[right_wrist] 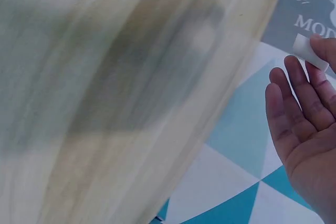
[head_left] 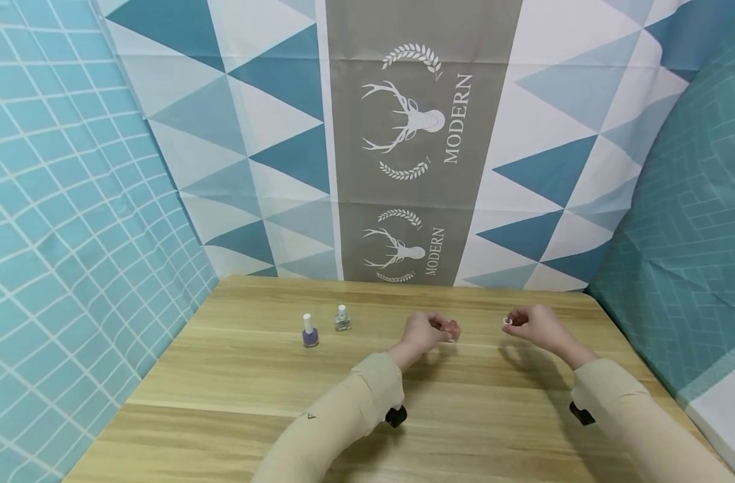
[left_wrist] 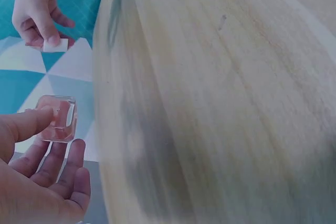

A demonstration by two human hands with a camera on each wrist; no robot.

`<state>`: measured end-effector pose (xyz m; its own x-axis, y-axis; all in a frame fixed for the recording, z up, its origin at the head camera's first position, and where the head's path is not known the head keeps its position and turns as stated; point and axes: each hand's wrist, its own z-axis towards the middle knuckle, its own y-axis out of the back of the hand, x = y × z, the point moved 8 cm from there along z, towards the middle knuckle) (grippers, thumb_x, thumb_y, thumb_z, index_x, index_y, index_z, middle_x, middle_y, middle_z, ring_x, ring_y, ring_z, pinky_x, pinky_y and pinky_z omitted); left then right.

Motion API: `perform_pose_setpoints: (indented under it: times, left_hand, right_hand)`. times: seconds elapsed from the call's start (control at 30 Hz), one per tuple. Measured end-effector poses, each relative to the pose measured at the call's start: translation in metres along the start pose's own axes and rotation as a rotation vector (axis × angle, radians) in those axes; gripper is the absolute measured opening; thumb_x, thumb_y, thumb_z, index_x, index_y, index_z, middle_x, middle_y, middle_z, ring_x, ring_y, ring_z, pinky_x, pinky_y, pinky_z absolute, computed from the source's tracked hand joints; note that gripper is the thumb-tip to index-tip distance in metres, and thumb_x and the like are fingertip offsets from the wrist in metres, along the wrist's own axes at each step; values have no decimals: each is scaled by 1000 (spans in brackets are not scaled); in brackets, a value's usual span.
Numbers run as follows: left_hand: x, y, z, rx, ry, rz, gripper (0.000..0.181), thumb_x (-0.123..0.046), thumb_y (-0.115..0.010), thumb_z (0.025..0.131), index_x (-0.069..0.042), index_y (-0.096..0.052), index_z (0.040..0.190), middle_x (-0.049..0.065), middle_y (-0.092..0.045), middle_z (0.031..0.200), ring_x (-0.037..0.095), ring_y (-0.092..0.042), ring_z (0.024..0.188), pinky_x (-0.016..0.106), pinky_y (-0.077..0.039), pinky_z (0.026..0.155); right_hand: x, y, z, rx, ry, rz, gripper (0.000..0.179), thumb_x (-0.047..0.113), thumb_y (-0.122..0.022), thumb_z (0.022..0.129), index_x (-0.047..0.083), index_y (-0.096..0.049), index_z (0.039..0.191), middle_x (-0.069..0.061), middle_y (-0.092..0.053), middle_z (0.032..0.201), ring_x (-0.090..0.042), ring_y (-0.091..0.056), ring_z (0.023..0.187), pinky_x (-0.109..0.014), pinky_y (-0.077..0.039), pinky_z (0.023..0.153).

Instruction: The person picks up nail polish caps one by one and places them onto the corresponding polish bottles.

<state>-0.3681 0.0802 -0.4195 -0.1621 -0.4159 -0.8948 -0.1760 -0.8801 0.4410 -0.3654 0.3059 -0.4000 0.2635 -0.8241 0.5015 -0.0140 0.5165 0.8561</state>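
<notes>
In the head view the light is bright and rather even, and the table (head_left: 222, 389) shows sharp grain. From under the right hand (head_left: 539, 329) a soft shadow stretches towards five o'clock. Both wrist views are dimmer and hazy, with the wood smeared: the left one has a blurred shadow at six o'clock, the right one a wide shadow from one to eight o'clock. The pink bottle (left_wrist: 64, 127) carries pale glints. At nine o'clock of it, the thumb looks soft.
</notes>
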Motion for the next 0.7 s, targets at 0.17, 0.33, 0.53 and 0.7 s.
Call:
perform_pose_setpoints:
  times: [0.17,0.33,0.53,0.7]
  left_hand:
    - [-12,7,-7,20,-51,-22,15,-3,-78,73,-1,-69,86,4,-66,77,6,-54,68,17,-47,61]
    - [-20,16,-12,19,-97,3,18,-5,-79,74,-2,-69,89,4,-67,79,5,-56,68,16,-47,62]
    - [-30,31,-19,24,-128,27,24,-10,-78,76,-2,-69,97,3,-67,81,8,-58,72,18,-48,64]
    - [-37,44,-25,26,-160,11,24,-11,-78,77,-3,-70,97,3,-68,83,7,-59,72,17,-49,64]
  right_hand:
    - [11,10,-2,-15,-3,2,18,23,-69,85,6,-65,88,-4,-66,84,-17,-62,78,-30,-50,62]
    - [23,25,-4,-46,-3,1,22,26,-71,84,6,-64,89,-5,-67,84,-17,-62,77,-30,-50,62]
    - [36,41,-5,-62,3,32,21,22,-69,85,4,-63,92,-9,-66,88,-21,-62,79,-30,-51,62]
    - [48,55,-9,-77,10,68,20,20,-68,86,4,-60,94,-11,-66,91,-25,-63,83,-33,-52,64]
